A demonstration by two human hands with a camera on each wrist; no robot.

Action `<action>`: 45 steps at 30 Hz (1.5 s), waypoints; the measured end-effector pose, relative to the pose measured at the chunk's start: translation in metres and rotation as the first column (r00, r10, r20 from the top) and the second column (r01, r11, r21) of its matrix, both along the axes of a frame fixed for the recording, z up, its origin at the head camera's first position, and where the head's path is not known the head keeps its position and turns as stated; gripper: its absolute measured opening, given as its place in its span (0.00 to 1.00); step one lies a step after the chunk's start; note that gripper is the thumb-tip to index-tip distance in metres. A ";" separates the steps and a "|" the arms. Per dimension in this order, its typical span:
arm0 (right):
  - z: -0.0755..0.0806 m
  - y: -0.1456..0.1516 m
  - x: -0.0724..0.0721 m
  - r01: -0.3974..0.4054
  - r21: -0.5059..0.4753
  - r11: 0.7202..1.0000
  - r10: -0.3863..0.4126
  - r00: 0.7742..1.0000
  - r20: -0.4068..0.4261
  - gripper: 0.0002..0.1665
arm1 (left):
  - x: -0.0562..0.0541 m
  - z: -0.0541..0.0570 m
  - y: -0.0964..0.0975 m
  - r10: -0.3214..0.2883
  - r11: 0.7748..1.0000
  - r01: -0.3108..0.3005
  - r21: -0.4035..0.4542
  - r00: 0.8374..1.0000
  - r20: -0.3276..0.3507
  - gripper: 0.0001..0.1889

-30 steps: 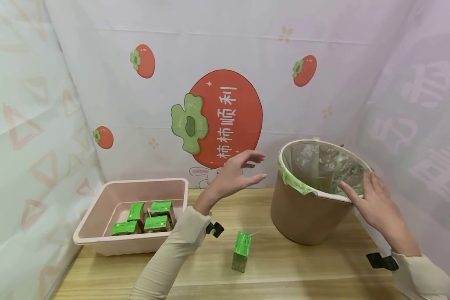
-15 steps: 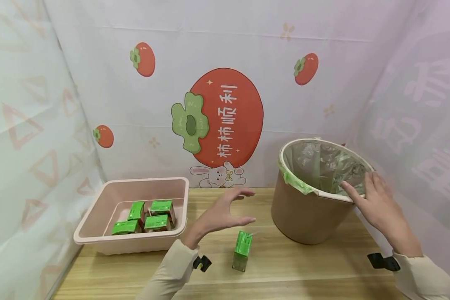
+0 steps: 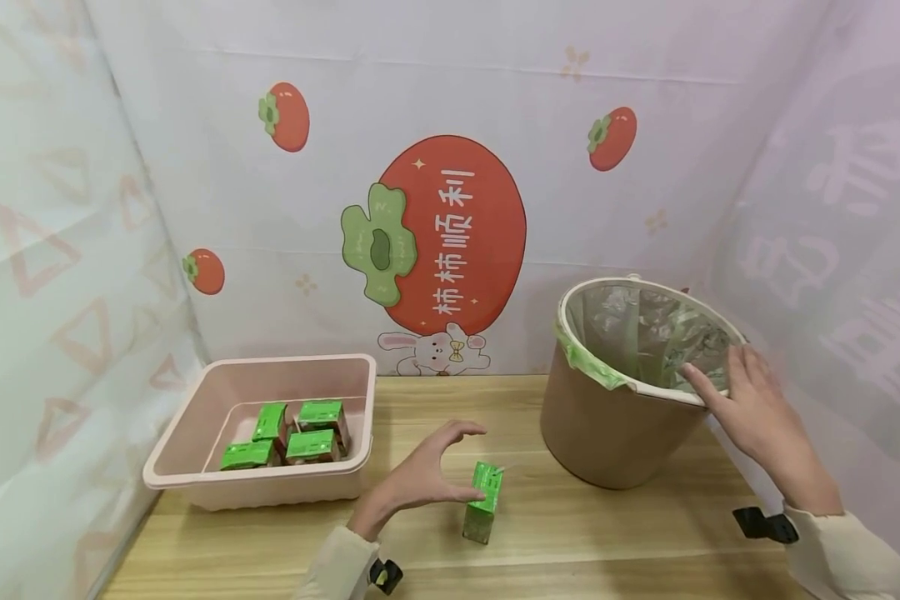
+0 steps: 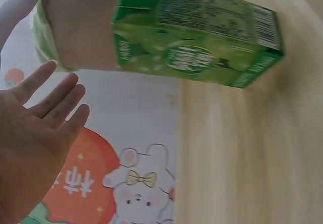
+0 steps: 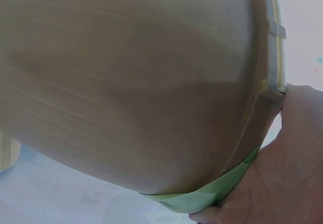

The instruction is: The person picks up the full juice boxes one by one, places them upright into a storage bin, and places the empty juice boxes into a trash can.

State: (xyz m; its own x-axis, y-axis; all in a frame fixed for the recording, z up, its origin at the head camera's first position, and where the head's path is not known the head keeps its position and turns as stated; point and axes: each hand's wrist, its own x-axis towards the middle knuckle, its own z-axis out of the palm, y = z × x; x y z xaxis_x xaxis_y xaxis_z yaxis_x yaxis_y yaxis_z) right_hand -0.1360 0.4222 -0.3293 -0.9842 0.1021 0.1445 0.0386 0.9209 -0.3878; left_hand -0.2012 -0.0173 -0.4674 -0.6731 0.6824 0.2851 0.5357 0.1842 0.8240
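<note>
A green juice box [image 3: 483, 502] with a straw stands upright on the wooden table. My left hand [image 3: 420, 475] is just left of it, fingers and thumb spread in a wide curve. In the head view the thumb overlaps the box; whether it touches cannot be told. The left wrist view shows the carton [image 4: 197, 37] apart from the extended fingers [image 4: 55, 100]. At the right, my right hand [image 3: 765, 417] rests on the rim of a brown trash bin [image 3: 615, 442], its fingers fairly straight. In the right wrist view the palm [image 5: 282, 173] lies by the rim, most fingers hidden.
A pink plastic basin [image 3: 270, 492] at the left holds several green-topped juice boxes [image 3: 313, 446]. A clear-green bag [image 3: 592, 367] lines the bin and folds over its rim. Printed cloth walls [image 3: 645, 217] enclose the table [image 3: 555, 558] at the back and sides.
My left hand has come down and toward me, from above the table's back edge to beside the juice box. The right hand has stayed on the bin's rim.
</note>
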 end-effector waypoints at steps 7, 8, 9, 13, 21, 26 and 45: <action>0.000 0.000 0.001 0.004 0.006 1.000 -0.004 1.000 -0.002 0.57 | 0.004 -0.030 -0.004 -0.037 0.999 0.041 -0.028 0.990 0.135 0.52; 0.000 0.000 0.001 0.004 0.004 1.000 -0.004 1.000 0.001 0.57 | 0.004 -0.033 -0.004 -0.046 0.998 0.051 -0.026 0.988 0.149 0.53; 0.000 0.000 0.001 0.005 0.003 1.000 -0.005 1.000 0.002 0.57 | 0.004 -0.037 -0.004 -0.056 0.998 0.060 -0.022 0.985 0.160 0.54; 0.001 -0.001 0.001 0.006 -0.005 1.000 -0.006 1.000 0.006 0.56 | 0.006 -0.048 -0.002 -0.086 0.996 0.088 -0.002 0.978 0.188 0.56; 0.001 -0.001 0.000 0.004 -0.003 1.000 -0.004 1.000 -0.021 0.56 | 0.009 -0.058 0.004 -0.049 0.999 0.052 -0.009 0.978 0.204 0.51; 0.000 -0.001 0.000 0.004 -0.006 1.000 -0.004 1.000 -0.016 0.56 | 0.009 -0.060 0.005 -0.039 0.999 0.041 -0.006 0.971 0.234 0.42; 0.000 -0.001 0.000 0.008 -0.017 1.000 -0.008 1.000 -0.008 0.57 | 0.002 -0.048 0.014 0.012 1.000 -0.014 0.011 0.980 0.200 0.42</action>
